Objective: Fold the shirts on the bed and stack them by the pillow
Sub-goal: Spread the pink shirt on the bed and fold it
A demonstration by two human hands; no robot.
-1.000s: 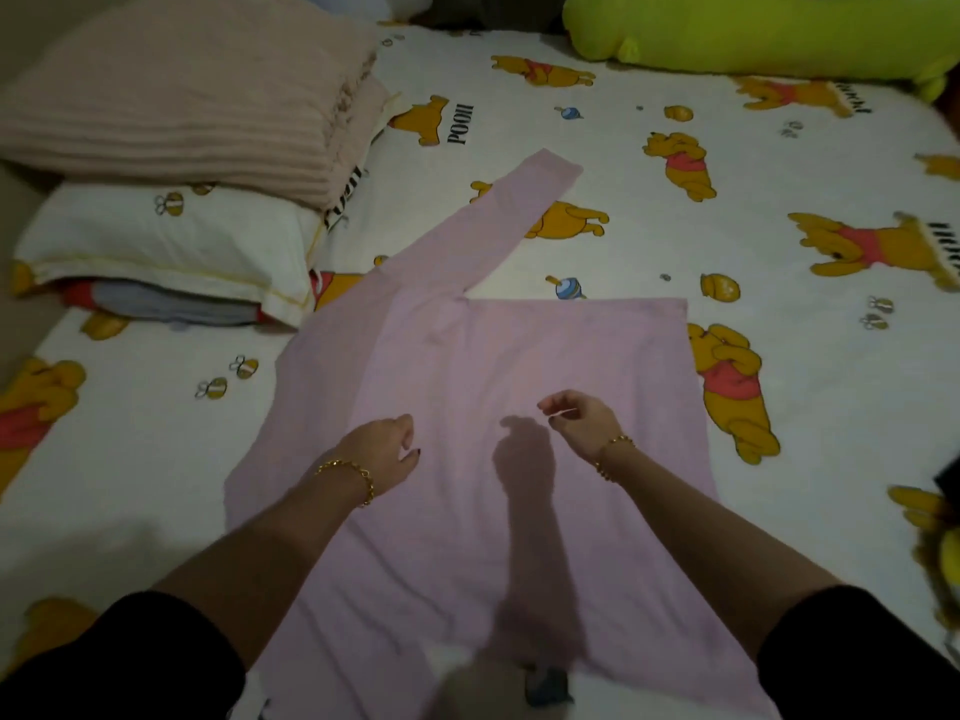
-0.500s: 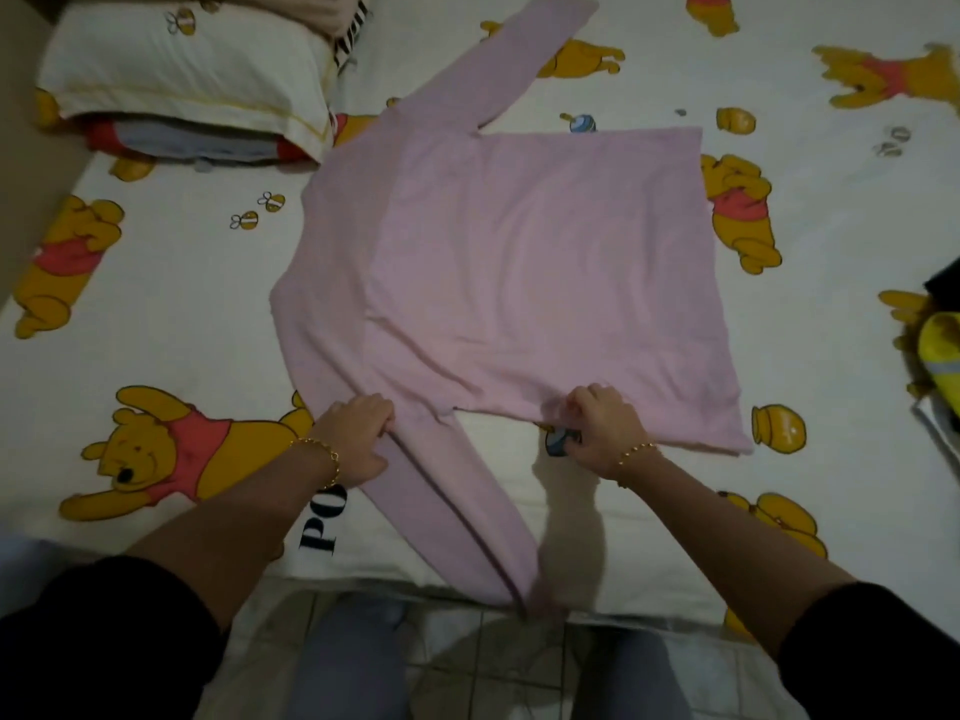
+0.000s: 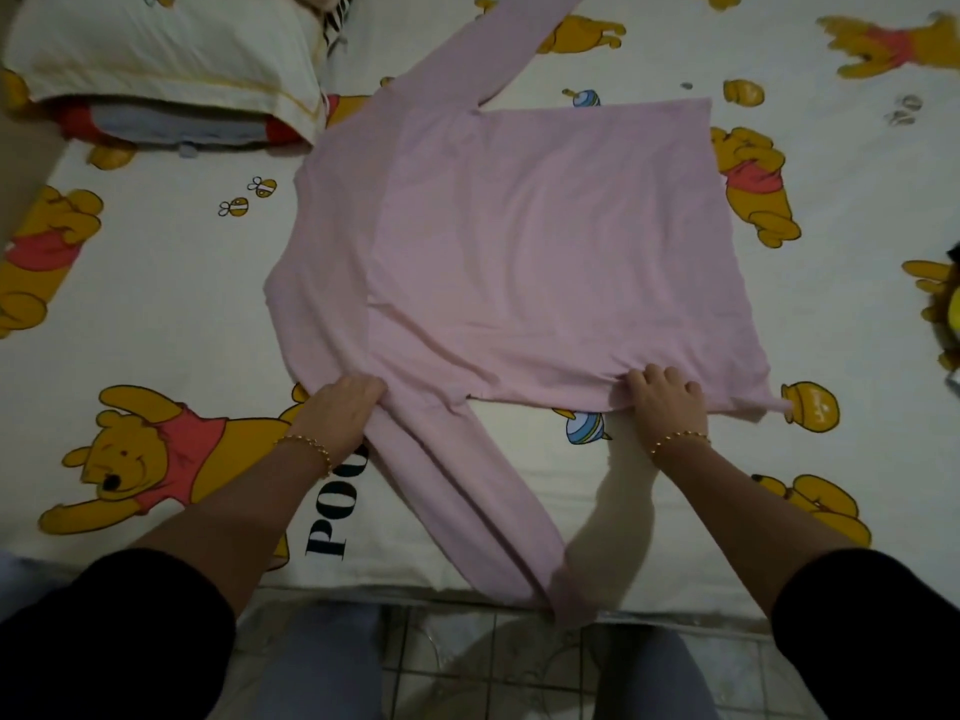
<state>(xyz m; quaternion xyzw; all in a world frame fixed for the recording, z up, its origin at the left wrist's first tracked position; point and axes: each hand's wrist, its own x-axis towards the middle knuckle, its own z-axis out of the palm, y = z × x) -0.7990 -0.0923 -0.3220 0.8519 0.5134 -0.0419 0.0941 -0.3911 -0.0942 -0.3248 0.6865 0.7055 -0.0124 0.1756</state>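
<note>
A pink long-sleeved shirt (image 3: 530,252) lies spread flat across the bed, collar end to the left. One sleeve runs toward the far top, the other trails over the near bed edge. My left hand (image 3: 340,413) grips the near side of the shirt where that sleeve joins. My right hand (image 3: 667,405) grips the shirt's near side edge close to the hem. A white pillow (image 3: 161,44) lies at the top left, on top of a red and grey cushion.
The bed sheet (image 3: 156,314) is white with yellow bear prints. A yellow and dark object (image 3: 950,314) sits at the right edge. The near bed edge runs along the bottom, with tiled floor (image 3: 467,662) and my legs below it.
My hands dropped from above the shirt's middle to its near edge and took hold there. The view tilted down to the bed edge. In the last half second my right hand shifted right.
</note>
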